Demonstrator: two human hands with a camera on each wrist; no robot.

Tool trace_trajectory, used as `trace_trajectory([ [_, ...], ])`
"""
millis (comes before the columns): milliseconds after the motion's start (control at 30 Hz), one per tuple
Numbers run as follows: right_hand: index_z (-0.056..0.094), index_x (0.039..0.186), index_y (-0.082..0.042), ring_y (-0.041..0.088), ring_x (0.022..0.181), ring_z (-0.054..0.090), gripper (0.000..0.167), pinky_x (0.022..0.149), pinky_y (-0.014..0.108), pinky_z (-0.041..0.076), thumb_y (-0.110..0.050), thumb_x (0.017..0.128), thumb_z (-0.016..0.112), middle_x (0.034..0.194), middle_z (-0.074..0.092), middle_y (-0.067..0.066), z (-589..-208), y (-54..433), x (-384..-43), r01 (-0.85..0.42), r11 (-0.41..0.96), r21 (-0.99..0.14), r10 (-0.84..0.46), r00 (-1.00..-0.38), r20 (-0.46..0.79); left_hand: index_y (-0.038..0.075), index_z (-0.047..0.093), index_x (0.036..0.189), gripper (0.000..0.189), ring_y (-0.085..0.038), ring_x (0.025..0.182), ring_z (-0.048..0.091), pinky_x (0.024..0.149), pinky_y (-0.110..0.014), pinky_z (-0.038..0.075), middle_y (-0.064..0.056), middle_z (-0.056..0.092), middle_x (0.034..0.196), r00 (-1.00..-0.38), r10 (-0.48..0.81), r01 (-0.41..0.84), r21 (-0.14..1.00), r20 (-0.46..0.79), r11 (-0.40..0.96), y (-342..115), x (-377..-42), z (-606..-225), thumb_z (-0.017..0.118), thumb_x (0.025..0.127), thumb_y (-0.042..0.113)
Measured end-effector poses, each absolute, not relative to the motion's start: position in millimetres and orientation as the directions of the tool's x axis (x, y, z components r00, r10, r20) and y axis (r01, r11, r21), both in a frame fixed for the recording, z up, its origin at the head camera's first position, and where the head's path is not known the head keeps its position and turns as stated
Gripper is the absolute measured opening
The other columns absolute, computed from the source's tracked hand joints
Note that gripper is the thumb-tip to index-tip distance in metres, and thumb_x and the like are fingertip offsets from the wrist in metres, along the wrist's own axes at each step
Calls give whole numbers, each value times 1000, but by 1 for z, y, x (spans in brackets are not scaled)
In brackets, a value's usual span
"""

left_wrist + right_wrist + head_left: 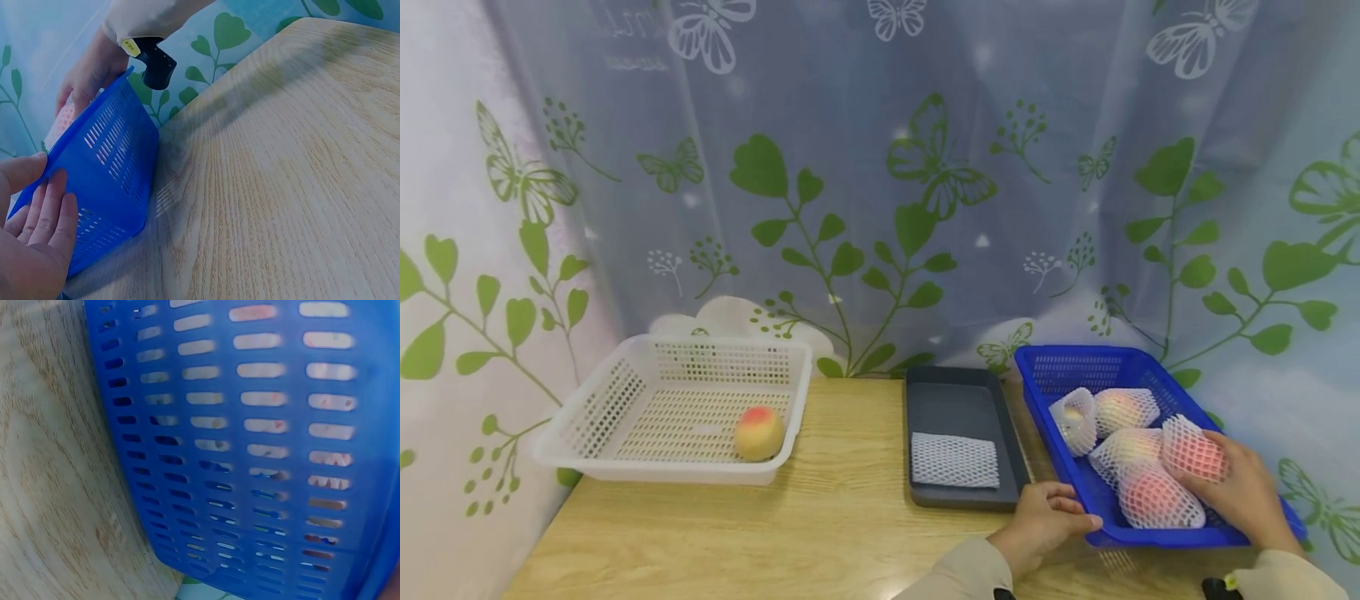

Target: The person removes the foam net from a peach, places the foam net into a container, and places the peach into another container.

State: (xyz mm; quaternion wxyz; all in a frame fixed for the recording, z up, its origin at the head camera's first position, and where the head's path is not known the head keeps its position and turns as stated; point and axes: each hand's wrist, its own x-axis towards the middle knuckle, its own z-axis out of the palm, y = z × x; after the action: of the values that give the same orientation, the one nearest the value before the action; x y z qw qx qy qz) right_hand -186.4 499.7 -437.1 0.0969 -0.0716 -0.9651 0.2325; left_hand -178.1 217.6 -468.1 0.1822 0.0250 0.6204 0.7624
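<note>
A blue plastic basket point(1093, 492) stands at the right, holding several peaches in white foam net sleeves. My right hand point(1247, 492) reaches over its right side and grips a netted peach point(1195, 450) beside the others. With thumb on the rim and fingers beneath it outside, my left hand point(1045, 521) holds the basket's near left corner; the left wrist view shows this left hand point(40, 219) close up. In the right wrist view the slotted basket wall point(237, 450) hides the right hand's fingers, and netted fruit shows through the slots.
Left of the basket, a dark grey tray point(955, 400) carries a flat white foam net sleeve point(955, 461). Farther left, a white slotted basket point(568, 450) contains one bare peach point(759, 433). All stand on a wooden table point(760, 533) before a patterned curtain point(850, 108).
</note>
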Motion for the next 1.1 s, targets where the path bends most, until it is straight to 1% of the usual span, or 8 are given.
trace_trajectory([
  [100, 26, 140, 15, 64, 112, 31, 89, 81, 73, 32, -41, 86, 69, 129, 30, 48, -437, 498, -187, 107, 878, -466, 199, -968, 153, 4, 63, 96, 33, -8, 66, 58, 63, -25, 55, 1, 61, 73, -934, 307, -244, 954, -183, -174, 217, -178, -468, 75, 70, -13],
  [233, 27, 140, 15, 63, 113, 31, 89, 82, 73, 31, -42, 86, 69, 129, 31, 47, -439, 496, -186, 112, 875, -471, 216, -961, 173, 4, 63, 96, 34, -9, 65, 58, 63, -26, 56, 1, 61, 72, -934, 307, -247, 952, -184, -181, 217, -178, -468, 75, 70, -14],
  [400, 30, 139, 15, 62, 111, 33, 87, 82, 71, 32, -40, 85, 70, 127, 34, 47, -440, 494, -184, 99, 874, -476, 226, -950, 217, 4, 62, 95, 34, -9, 66, 58, 64, -27, 57, 1, 61, 73, -932, 309, -254, 949, -189, -186, 217, -178, -467, 74, 70, -15],
  [533, 31, 138, 15, 61, 111, 34, 85, 83, 70, 32, -37, 85, 71, 126, 35, 47, -440, 493, -183, 95, 871, -482, 239, -939, 246, 5, 63, 95, 34, -9, 66, 59, 64, -28, 58, 1, 61, 73, -931, 304, -262, 951, -204, -165, 217, -178, -465, 75, 71, -15],
  [700, 33, 137, 16, 60, 109, 37, 81, 83, 69, 32, -31, 84, 72, 124, 38, 47, -441, 492, -181, 76, 868, -490, 254, -916, 309, 5, 62, 94, 34, -10, 66, 59, 64, -29, 58, 1, 61, 72, -928, 301, -278, 946, -220, -165, 217, -177, -465, 75, 70, -14],
  [800, 31, 139, 14, 61, 111, 35, 80, 85, 69, 31, -29, 85, 71, 125, 37, 46, -439, 489, -178, 82, 855, -512, 283, -901, 329, 5, 62, 93, 34, -11, 66, 59, 65, -32, 58, 0, 61, 71, -927, 300, -286, 941, -224, -182, 217, -178, -465, 76, 69, -15],
  [933, 29, 143, 10, 61, 116, 29, 81, 88, 72, 27, -29, 85, 70, 130, 33, 45, -435, 482, -175, 110, 827, -552, 330, -889, 317, 4, 63, 93, 33, -12, 67, 61, 66, -34, 59, -2, 62, 73, -928, 295, -289, 937, -225, -194, 217, -178, -466, 76, 69, -15],
  [1100, 28, 145, 7, 61, 119, 29, 82, 92, 74, 24, -30, 86, 70, 135, 30, 43, -432, 477, -174, 122, 806, -579, 360, -878, 315, 3, 64, 93, 32, -13, 67, 62, 66, -34, 59, -2, 63, 73, -934, 287, -277, 941, -214, -196, 217, -178, -467, 75, 69, -15],
])
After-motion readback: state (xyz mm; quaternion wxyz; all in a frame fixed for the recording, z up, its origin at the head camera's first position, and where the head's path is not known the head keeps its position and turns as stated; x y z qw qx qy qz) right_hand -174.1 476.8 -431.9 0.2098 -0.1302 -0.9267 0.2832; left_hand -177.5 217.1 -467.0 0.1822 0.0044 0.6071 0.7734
